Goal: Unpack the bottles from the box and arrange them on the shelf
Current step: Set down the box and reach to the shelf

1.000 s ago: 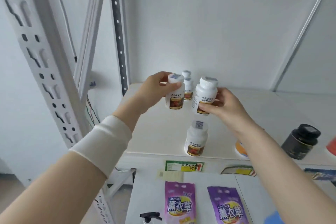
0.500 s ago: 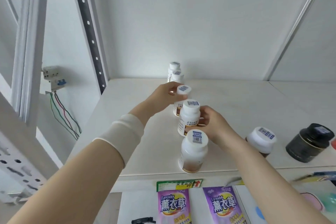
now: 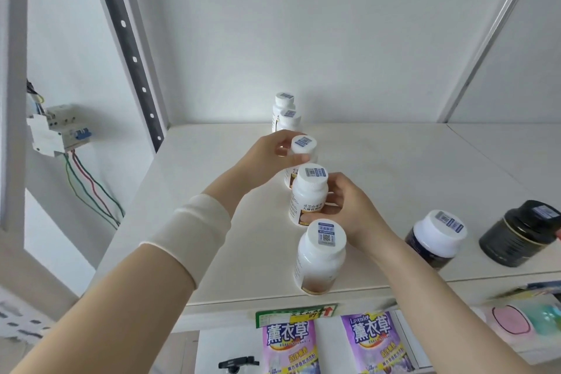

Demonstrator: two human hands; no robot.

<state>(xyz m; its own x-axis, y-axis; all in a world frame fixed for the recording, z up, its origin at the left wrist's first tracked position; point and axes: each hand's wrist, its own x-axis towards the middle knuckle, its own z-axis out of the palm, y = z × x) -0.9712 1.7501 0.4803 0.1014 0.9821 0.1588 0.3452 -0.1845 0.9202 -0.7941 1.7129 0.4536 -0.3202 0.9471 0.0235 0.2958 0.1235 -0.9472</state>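
White bottles in single file on the shelf (image 3: pixel 212 191); both hands engaged.
Nearest the shelf edge, front bottle (image 3: pixel 320 255), upright, untouched; just behind the front bottle, second bottle (image 3: pixel 309 194), right hand (image 3: pixel 349 206) grip curled round its lower body; further behind, third bottle (image 3: pixel 303 147), left hand (image 3: pixel 267 158) grip closed round its cap; farthest behind, rear bottles (image 3: pixel 290 120), a pair by the back wall; right of the front bottle, white-lidded dark jar (image 3: pixel 437 237), then black jar (image 3: pixel 522 234), both upright.
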